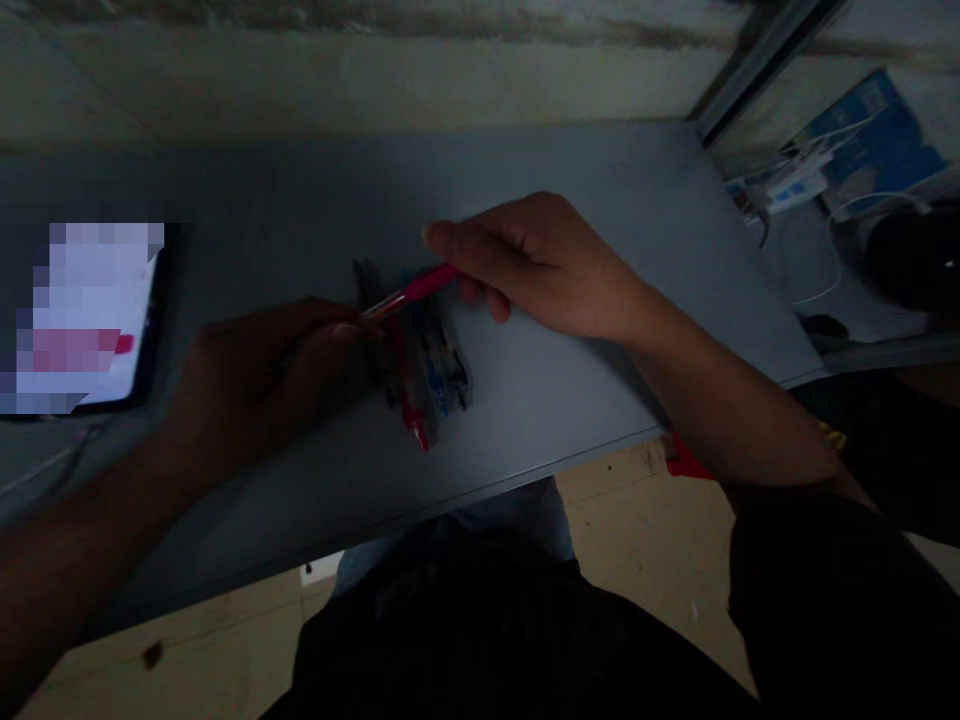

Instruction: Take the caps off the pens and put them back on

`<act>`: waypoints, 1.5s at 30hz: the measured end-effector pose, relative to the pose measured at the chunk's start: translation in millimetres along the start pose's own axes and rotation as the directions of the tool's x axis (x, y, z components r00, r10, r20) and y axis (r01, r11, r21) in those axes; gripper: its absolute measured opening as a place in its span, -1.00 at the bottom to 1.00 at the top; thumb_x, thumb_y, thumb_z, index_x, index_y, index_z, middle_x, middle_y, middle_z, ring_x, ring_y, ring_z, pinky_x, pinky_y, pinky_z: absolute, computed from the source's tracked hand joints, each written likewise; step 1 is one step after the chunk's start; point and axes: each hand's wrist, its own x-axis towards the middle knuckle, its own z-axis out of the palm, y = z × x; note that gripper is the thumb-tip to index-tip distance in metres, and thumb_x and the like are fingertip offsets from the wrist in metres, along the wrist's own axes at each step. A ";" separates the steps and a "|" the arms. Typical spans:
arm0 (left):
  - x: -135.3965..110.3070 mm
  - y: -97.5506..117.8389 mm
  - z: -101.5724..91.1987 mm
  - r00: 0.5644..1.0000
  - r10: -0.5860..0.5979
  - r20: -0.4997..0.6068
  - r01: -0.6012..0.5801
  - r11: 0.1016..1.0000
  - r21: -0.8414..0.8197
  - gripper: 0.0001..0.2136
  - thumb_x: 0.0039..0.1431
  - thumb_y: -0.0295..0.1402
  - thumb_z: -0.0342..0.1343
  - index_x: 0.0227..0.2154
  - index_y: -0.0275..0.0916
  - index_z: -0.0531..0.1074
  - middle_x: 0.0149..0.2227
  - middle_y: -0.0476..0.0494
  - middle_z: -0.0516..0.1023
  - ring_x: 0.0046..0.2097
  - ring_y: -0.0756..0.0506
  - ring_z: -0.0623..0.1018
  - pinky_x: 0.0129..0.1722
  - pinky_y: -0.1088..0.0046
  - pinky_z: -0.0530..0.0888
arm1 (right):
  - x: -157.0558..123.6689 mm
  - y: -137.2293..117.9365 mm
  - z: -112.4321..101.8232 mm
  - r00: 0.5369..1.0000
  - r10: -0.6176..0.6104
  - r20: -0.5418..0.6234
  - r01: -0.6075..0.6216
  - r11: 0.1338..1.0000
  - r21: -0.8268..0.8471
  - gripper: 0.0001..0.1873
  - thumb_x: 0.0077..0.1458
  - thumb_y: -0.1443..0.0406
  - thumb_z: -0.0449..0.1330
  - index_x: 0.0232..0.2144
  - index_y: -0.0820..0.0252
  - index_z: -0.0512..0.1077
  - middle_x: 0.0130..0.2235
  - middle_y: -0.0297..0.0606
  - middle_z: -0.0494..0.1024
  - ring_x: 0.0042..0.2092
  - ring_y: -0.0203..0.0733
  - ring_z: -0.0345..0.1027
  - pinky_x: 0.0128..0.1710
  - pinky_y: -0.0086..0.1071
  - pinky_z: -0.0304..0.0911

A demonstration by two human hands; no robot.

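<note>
A pink pen (429, 284) with a clear barrel is stretched between my two hands, above the desk. My left hand (277, 370) pinches its clear end between thumb and fingertips. At the other end, the thumb and fingers of my right hand (536, 260) close around the pink part. Beneath it, several pens lie side by side on the desk: a red pen (414, 420), a blue pen (436, 385) and dark pens (459, 375) among them. My left fingers and the held pen partly cover this group.
A lit tablet or phone (90, 310) with a blurred screen lies on the grey desk (570, 400) at left. A metal post (765, 75) rises at the right rear corner. Beyond it are white cables (840, 215), a power strip (799, 185) and a blue packet (870, 140).
</note>
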 end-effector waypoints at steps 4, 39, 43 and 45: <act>1.3 0.3 1.3 0.999 -0.038 -0.033 0.039 0.999 0.022 -0.57 0.56 -0.06 0.01 -0.05 -0.21 0.73 -0.45 0.08 0.53 -0.45 -0.02 0.44 -0.40 0.48 0.26 | 0.1 2.4 -2.3 0.994 -0.104 -0.040 0.108 0.988 0.107 -0.77 0.52 0.15 0.32 -0.11 0.21 0.48 -0.32 -0.47 0.57 -0.33 -0.41 0.42 -0.23 -0.49 0.26; 4.4 5.6 0.5 0.993 -0.114 -0.026 0.113 0.993 -0.037 -0.49 0.56 0.03 -0.04 -0.35 -0.21 0.59 -0.52 0.09 0.43 -0.47 0.02 0.39 -0.43 0.52 0.25 | -1.9 4.9 -11.5 0.973 -0.194 0.128 0.207 0.973 -0.101 -0.56 0.61 0.04 0.14 -0.24 0.24 0.49 -0.41 -0.48 0.40 -0.34 -0.38 0.20 -0.22 -0.38 0.08; -0.3 2.7 0.8 0.995 -0.061 -0.082 0.056 0.997 -0.055 -0.54 0.53 0.01 0.03 -0.20 -0.21 0.71 -0.51 0.12 0.48 -0.49 0.03 0.42 -0.47 0.55 0.23 | -1.7 -4.3 -17.3 0.979 -0.074 0.192 0.093 0.992 -0.090 -0.46 0.62 0.03 0.10 -0.38 0.20 0.45 -0.49 -0.47 0.35 -0.36 -0.36 0.21 -0.27 -0.37 0.10; -4.3 2.9 -0.3 0.994 -0.039 -0.106 0.035 0.999 -0.033 -0.55 0.55 0.00 0.04 -0.14 -0.21 0.74 -0.52 0.14 0.47 -0.51 0.04 0.40 -0.47 0.55 0.23 | -1.1 -8.4 -17.4 0.980 -0.025 0.196 0.035 0.998 -0.043 -0.45 0.59 0.04 0.15 -0.47 0.15 0.42 -0.55 -0.45 0.36 -0.39 -0.36 0.25 -0.31 -0.38 0.14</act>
